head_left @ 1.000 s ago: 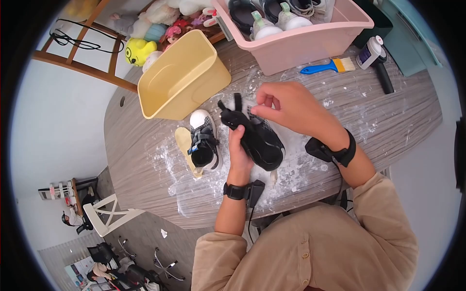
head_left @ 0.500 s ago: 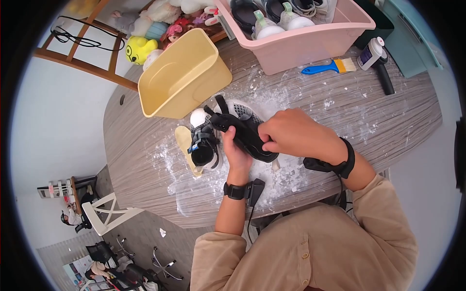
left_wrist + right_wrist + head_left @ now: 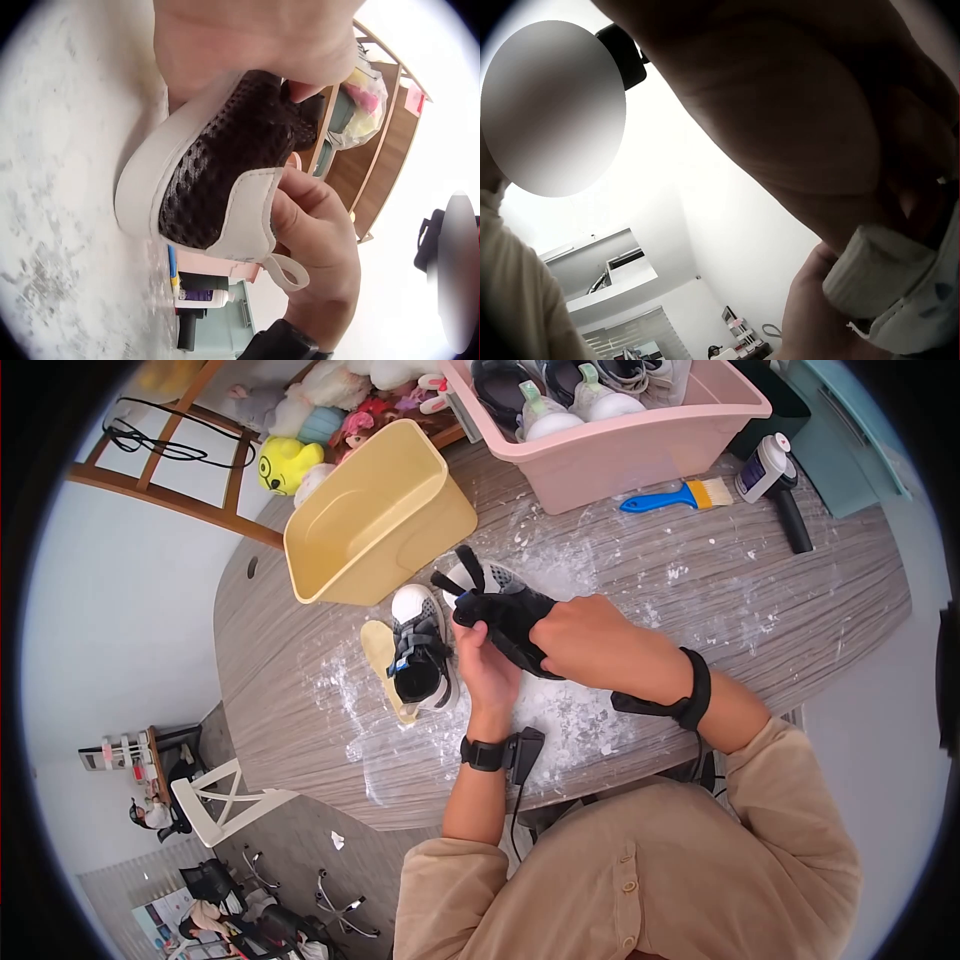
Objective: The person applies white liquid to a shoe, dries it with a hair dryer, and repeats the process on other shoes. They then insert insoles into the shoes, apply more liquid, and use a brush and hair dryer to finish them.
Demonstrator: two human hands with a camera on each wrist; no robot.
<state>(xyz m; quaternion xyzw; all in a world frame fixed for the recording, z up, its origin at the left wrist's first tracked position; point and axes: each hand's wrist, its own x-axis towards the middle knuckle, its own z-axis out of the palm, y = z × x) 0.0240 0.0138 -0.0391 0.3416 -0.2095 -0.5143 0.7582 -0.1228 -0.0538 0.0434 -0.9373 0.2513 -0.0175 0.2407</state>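
Observation:
A black mesh shoe with a white sole [image 3: 505, 622] is held over the powdery table in the head view, its two dark straps standing up. My left hand [image 3: 488, 672] grips its side, the thumb up by the opening. At the heel end, my right hand [image 3: 595, 648] bends its fingers over the collar. In the left wrist view, the right thumb lies against the white heel panel [image 3: 247, 210], near the fabric pull loop [image 3: 291, 274]. The fingertips inside are hidden. A matching shoe [image 3: 418, 678] stands to the left, beside a pale yellow insole [image 3: 378, 648].
Beyond the shoes stand a yellow bin [image 3: 420, 525] and a pink bin [image 3: 640, 455] filled with shoes. A blue-handled brush [image 3: 660, 502], a white bottle [image 3: 763, 468] and a black-handled tool [image 3: 793, 520] lie at the far right. White powder covers parts of the table [image 3: 290, 730].
My right hand has come down from above the shoe's front onto its heel end. The shoe has turned a little in my left hand, which keeps its hold.

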